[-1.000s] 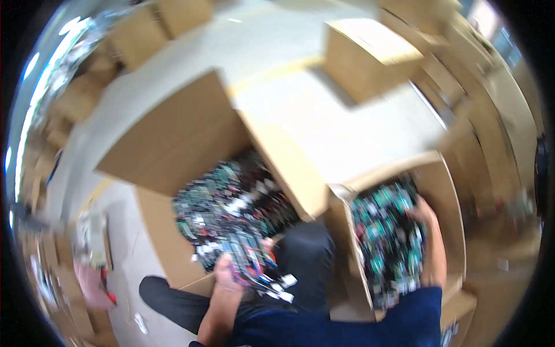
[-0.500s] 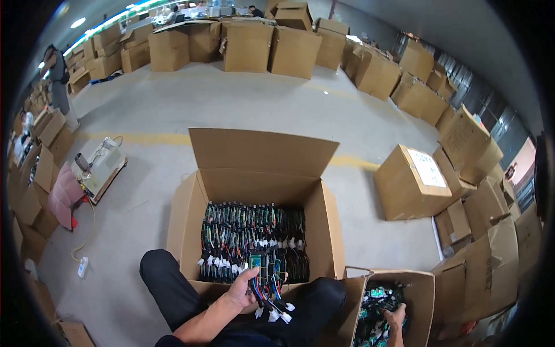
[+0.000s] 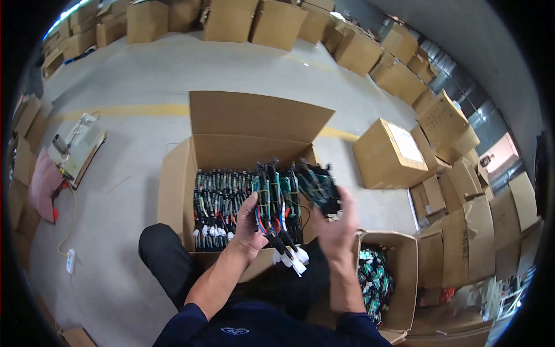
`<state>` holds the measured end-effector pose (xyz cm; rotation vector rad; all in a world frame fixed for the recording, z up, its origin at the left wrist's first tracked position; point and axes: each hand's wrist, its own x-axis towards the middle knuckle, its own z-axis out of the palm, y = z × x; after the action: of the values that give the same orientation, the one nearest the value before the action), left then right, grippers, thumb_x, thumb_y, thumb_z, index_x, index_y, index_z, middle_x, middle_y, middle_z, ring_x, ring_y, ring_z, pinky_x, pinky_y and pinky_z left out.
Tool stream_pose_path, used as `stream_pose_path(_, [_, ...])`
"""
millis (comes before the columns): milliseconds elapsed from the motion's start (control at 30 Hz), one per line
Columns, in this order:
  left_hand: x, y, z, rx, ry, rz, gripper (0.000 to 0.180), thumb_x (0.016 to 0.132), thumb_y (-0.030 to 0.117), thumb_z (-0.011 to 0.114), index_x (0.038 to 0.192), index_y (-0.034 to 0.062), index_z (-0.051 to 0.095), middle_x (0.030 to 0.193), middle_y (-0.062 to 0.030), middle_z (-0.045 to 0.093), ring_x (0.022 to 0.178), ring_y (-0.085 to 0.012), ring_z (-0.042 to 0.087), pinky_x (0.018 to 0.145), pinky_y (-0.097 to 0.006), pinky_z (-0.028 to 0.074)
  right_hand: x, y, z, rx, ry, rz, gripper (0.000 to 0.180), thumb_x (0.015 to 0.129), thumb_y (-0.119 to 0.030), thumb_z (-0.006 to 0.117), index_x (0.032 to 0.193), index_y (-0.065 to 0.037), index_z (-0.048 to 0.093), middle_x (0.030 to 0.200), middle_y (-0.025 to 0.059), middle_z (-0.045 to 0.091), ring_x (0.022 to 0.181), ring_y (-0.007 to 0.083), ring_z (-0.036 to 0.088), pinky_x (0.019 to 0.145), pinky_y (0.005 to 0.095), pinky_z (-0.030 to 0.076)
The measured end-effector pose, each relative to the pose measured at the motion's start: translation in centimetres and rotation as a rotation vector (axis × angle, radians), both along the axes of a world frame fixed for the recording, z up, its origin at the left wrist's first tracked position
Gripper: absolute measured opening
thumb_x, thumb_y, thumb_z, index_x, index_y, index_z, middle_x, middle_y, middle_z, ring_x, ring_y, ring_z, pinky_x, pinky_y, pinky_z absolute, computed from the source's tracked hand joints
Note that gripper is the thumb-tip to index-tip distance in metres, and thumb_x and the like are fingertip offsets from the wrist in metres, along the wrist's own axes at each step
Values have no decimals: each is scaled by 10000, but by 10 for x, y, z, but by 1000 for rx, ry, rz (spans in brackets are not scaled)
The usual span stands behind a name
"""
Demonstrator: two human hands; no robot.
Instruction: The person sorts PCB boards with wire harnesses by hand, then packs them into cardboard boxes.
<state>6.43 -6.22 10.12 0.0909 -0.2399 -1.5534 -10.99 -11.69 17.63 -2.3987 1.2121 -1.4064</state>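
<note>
My left hand [image 3: 250, 231] is closed around a bundle of green and black circuit boards [image 3: 266, 194]. Coloured wires and white plugs hang from the bundle's lower end. Beside it, my right hand [image 3: 339, 228] grips a dark circuit board [image 3: 319, 188], blurred by motion; I cannot tell whether it is one board or several. Both hands are over the near side of an open cardboard box [image 3: 176, 191]. Inside that box, wired circuit boards [image 3: 217, 196] stand upright in tight rows. A smaller cardboard box [image 3: 404, 277] at my right contains loose circuit boards [image 3: 374, 283] in a jumbled heap.
My dark-trousered knee [image 3: 159, 240] is by the box's near left corner. On the floor at left are a machine on a board [image 3: 81, 150], a pink cushion [image 3: 45, 188] and a cable with a power strip [image 3: 70, 261]. A closed carton [image 3: 376, 156] and stacked cartons [image 3: 480, 231] line the right.
My right hand has come up out of the smaller box with a circuit board, over beside my left hand. The left hand's bundle is raised slightly. The whole view has tipped downward.
</note>
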Motion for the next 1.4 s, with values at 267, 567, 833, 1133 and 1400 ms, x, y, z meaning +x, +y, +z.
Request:
stream_pose_path(267, [40, 59, -43, 158, 242, 233, 421, 988, 396, 636, 1204, 39, 693, 1125, -135, 747, 1026, -273, 726, 943, -455, 594, 60, 62, -21, 446, 138, 420, 685, 829, -13, 742, 1452, 66, 468, 1373, 253, 589, 1230, 335, 616, 1052, 411, 483])
stream_pose_path(567, [36, 91, -85, 364, 119, 77, 460, 982, 424, 656, 1265, 61, 650, 1122, -112, 746, 975, -250, 738, 895, -431, 607, 36, 77, -112, 1285, -426, 215, 474, 1098, -141, 445, 1541, 24, 418, 1461, 145, 550, 1416, 224, 433, 1170, 364, 322])
stream_pose_path(833, [-7, 130, -73, 495, -505, 205, 711, 947, 550, 688, 1385, 29, 484, 1212, -41, 620, 1050, -107, 601, 922, -288, 520, -8, 138, -139, 1327, -741, 434, 548, 984, -156, 707, 1438, 26, 459, 1302, 74, 614, 1156, 155, 602, 1026, 329, 478])
stream_pose_path(1133, [17, 18, -58, 557, -1216, 983, 369, 938, 329, 787, 956, 28, 574, 799, 39, 530, 705, -51, 487, 635, -224, 430, 28, 43, -117, 1113, -768, 463, 544, 942, -77, 717, 1419, 17, 473, 1241, 80, 647, 1092, 136, 617, 975, 317, 508])
stream_pose_path(1400, [19, -96, -83, 734, -1232, 781, 385, 1096, 295, 509, 945, -22, 666, 714, -84, 623, 670, -134, 505, 631, -362, 455, 46, -75, -141, 1019, -637, 356, 540, 933, -90, 721, 1401, 45, 485, 1221, 96, 658, 1060, 152, 633, 949, 308, 513])
